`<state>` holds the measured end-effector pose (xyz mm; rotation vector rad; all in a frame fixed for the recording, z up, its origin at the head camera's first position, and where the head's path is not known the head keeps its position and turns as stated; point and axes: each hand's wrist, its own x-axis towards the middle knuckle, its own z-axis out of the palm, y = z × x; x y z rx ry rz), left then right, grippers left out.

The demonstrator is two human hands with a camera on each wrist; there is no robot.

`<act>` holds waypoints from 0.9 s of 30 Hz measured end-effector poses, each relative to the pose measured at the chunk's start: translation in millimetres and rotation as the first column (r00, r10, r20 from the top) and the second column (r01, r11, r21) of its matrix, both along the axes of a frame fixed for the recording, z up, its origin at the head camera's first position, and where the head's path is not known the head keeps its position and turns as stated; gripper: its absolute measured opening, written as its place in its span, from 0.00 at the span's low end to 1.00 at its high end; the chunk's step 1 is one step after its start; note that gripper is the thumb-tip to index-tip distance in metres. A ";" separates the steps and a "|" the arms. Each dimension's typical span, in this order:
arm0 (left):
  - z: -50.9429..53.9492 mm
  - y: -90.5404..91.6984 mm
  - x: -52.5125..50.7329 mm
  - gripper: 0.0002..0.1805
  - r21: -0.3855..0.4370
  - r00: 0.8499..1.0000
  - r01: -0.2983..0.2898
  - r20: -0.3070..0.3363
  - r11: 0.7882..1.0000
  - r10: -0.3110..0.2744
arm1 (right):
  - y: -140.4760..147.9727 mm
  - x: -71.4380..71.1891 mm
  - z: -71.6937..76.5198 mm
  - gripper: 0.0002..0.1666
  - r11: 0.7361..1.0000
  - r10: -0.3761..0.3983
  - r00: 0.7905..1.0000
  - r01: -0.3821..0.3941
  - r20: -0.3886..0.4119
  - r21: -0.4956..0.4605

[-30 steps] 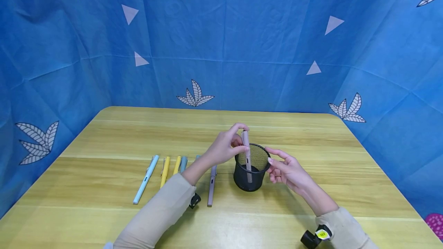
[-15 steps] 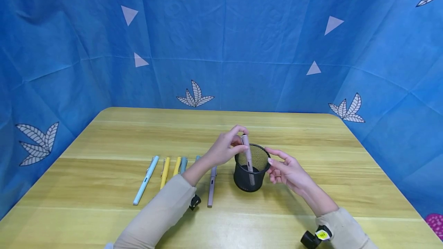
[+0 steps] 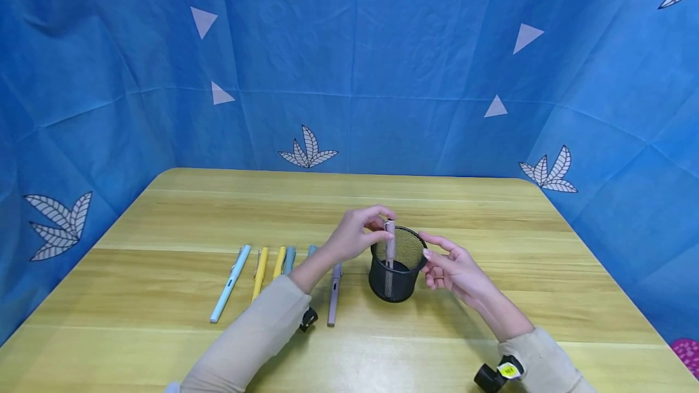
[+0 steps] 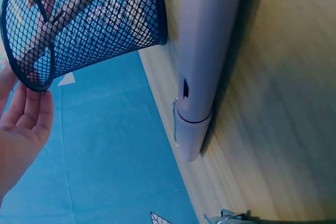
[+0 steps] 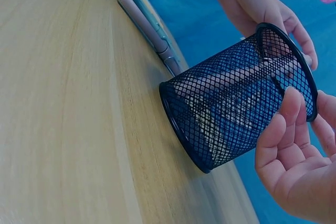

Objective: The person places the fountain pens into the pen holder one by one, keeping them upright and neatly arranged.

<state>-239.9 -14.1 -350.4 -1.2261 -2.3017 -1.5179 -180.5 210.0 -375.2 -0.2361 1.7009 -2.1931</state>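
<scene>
My left hand (image 3: pixel 355 236) holds a mauve pen (image 3: pixel 390 246) near its cap, thumb on the side and index finger over the top. The pen stands nearly upright inside a black mesh pen holder (image 3: pixel 408 287), its lower part showing through the mesh down near the base. At the holder's right side, my right hand (image 3: pixel 455 272) grips the rim between thumb and fingers. In the right wrist view the mesh holder (image 5: pixel 236 103) appears between both hands. A second mauve pen (image 3: pixel 334 299) lies on the table left of the holder, close up in the left wrist view.
Left of the holder lie a light blue pen (image 3: pixel 232 284), two yellow pens (image 3: pixel 260 273) and a grey-blue pen (image 3: pixel 289 259), partly behind the left forearm. The tip of another blue pen (image 3: pixel 312 249) shows past the wrist. A blue curtain (image 3: pixel 349 65) hangs behind the wooden table (image 3: pixel 459 199).
The mauve pen has moved lower in the holder and become more upright, and my left hand has come down with it. My right hand keeps its place on the rim.
</scene>
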 end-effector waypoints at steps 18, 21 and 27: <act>-1.1 1.9 -0.8 0.15 -0.038 0.985 -0.146 -0.098 0.989 0.142 | 1.4 -1.1 -1.9 0.21 1.000 0.010 1.000 -0.010 -0.009 -0.002; -2.2 1.5 -1.7 0.14 -0.040 0.984 -0.160 -0.093 0.986 0.155 | 1.1 -1.8 -3.0 0.21 1.000 0.002 1.000 -0.002 -0.004 0.006; -4.7 0.0 -3.0 0.15 -0.067 0.983 -0.175 -0.073 0.982 0.171 | -0.1 -2.5 -3.6 0.23 1.000 -0.010 1.000 0.010 0.012 0.018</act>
